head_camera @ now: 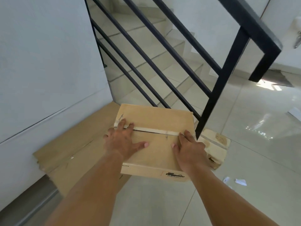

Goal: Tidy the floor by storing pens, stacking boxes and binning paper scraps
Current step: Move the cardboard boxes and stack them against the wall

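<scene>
A taped cardboard box (156, 119) lies on top of a larger cardboard box (76, 144) that stands against the white wall. My left hand (122, 141) presses flat on the upper box's top with fingers spread. My right hand (189, 147) rests on the top near its right edge, fingers straight. A smaller box (215, 147) sits on the floor beside the railing post, partly hidden behind the upper box. Two white paper scraps (241, 181) lie on the tiles at the right. No pens are in view.
A black metal stair railing (216, 95) stands right behind the boxes, with stairs going down beyond it. Glossy tiled floor (260, 144) spreads to the right. A flat dark sheet (276, 80) lies on the floor at the far right.
</scene>
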